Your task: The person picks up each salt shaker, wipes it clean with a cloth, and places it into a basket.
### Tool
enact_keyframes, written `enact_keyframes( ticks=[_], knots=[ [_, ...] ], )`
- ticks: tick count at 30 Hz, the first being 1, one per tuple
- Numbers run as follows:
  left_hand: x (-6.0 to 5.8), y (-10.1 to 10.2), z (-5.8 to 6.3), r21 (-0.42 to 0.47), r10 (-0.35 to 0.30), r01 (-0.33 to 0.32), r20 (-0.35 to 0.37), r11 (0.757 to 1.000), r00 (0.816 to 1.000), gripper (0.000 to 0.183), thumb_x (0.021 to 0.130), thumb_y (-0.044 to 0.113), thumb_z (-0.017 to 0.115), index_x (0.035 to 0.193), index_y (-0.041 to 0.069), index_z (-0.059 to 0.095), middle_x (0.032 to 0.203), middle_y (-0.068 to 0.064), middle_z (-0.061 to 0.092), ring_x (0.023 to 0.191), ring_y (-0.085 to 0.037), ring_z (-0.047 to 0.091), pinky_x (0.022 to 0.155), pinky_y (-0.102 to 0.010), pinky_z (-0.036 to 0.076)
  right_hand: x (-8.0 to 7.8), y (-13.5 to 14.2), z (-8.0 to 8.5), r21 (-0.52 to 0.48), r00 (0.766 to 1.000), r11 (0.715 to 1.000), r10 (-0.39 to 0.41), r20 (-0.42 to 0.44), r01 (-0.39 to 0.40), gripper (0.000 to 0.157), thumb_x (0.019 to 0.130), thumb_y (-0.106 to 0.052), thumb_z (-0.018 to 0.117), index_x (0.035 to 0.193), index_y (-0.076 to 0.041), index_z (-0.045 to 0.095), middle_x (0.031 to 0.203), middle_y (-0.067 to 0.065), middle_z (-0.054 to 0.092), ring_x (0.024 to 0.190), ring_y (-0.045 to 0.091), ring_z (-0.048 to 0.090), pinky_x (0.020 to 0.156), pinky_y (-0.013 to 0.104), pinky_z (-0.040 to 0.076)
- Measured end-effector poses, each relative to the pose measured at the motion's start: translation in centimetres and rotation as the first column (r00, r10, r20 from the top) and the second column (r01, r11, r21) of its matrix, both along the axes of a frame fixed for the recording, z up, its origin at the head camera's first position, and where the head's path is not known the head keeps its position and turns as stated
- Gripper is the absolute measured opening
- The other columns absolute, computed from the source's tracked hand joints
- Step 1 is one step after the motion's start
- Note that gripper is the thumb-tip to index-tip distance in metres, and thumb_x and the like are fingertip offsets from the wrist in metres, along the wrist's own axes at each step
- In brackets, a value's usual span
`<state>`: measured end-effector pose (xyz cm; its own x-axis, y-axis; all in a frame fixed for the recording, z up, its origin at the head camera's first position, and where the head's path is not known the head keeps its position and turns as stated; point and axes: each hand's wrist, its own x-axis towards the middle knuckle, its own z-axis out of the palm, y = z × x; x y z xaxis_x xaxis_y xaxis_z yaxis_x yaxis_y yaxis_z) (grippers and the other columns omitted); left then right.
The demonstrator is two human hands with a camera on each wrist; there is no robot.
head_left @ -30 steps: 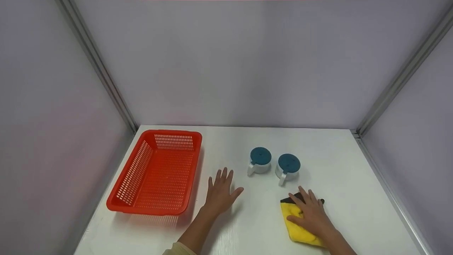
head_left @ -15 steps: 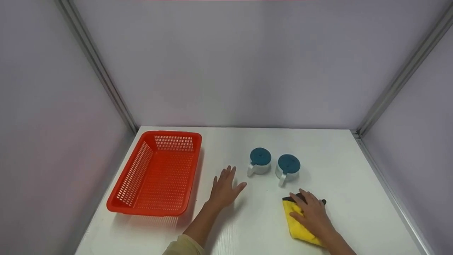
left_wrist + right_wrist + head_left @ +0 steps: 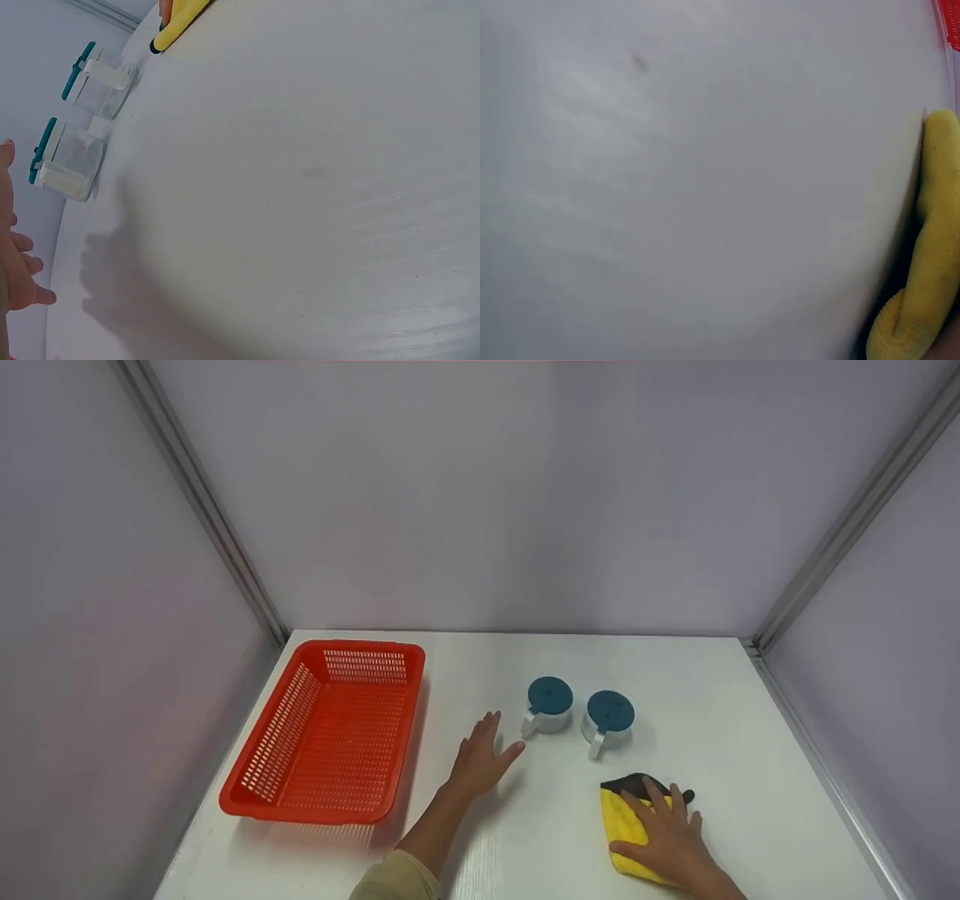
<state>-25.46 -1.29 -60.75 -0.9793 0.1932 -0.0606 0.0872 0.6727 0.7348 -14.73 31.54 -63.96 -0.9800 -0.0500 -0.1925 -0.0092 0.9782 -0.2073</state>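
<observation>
My right hand [image 3: 667, 840] rests with spread fingers on a folded yellow cloth [image 3: 622, 825] that has a black edge or underside. Close up in the right wrist view, the yellow cloth [image 3: 936, 217] shows a thick rounded fold. My left hand [image 3: 480, 757] is held over the white table with nothing in it, thumb stretched out to the side. Just beyond its thumb stands a lidded glass cup [image 3: 550, 697]; a second lidded cup [image 3: 610, 712] is to the right. Both have teal lids and white handles, and the left wrist view shows clear walls on the nearer cup [image 3: 75, 154].
A red perforated plastic basket [image 3: 352, 735] sits on the left of the white table [image 3: 540, 840], nothing inside it. Pale upright panels [image 3: 480, 495] with grey metal corner strips enclose the table at the back and both sides.
My left hand has drifted a little right, towards the cups. My right hand has slid slightly nearer and to the right, so more of the cloth's black part shows.
</observation>
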Motion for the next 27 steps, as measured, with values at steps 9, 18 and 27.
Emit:
enact_keyframes(
  ticks=[9,18,27],
  knots=[
    [-0.8,0.9,0.0,0.054,0.006,-0.009,0.053,0.999,0.999,0.078,0.095,0.058,0.052,0.158,0.024,0.020,0.165,-0.004,0.018,0.152,-0.028,0.017,0.121,-0.057,0.014,-0.3,0.3,-1.0,-0.027,0.998,1.000,0.000,-0.056,-0.001,0.096,0.070,-0.089,0.049,0.144,-0.029,0.049,0.158,0.016,0.026,0.140,0.057,0.017,0.100,0.082,0.023],
    [-2.0,1.6,-0.2,0.147,-0.002,-0.010,0.080,0.989,0.997,0.082,0.094,0.062,0.052,0.158,0.023,0.019,0.165,-0.003,0.018,0.151,-0.026,0.019,0.121,-0.053,0.022,-0.2,-0.1,-1.1,-0.029,0.998,1.000,0.002,-0.056,-0.004,0.093,0.072,-0.088,0.050,0.144,-0.028,0.050,0.158,0.014,0.028,0.140,0.055,0.019,0.101,0.081,0.023],
    [-3.3,2.7,-0.9,0.233,0.020,-0.051,0.134,0.971,0.991,0.086,0.089,0.068,0.053,0.157,0.023,0.023,0.162,-0.007,0.028,0.148,-0.030,0.027,0.119,-0.053,0.026,-0.2,0.0,-0.9,-0.041,0.997,0.999,-0.001,-0.076,-0.002,0.091,0.073,-0.086,0.051,0.143,-0.028,0.050,0.158,0.015,0.028,0.139,0.056,0.018,0.102,0.080,0.023]
  ],
)
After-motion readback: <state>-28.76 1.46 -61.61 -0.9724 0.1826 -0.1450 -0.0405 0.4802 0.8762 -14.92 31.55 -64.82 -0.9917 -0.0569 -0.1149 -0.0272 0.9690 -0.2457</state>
